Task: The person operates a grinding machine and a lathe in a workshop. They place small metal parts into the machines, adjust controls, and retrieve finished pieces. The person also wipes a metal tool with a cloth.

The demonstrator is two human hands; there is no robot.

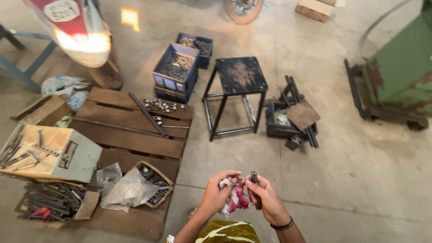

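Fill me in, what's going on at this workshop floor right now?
A person stands over a concrete floor. The left hand grips a crumpled pink and white rag, and the right hand holds a short dark metal rod upright, close against the rag. On the floor ahead sit a wooden pallet with loose metal parts, blue crates of small hardware and a black metal stool.

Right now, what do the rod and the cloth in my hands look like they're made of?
The rod in the right hand looks like dark bare metal, probably steel: dull grey with a faint sheen at its top. The cloth under the left hand seems soft woven fabric, pink and white, crumpled.
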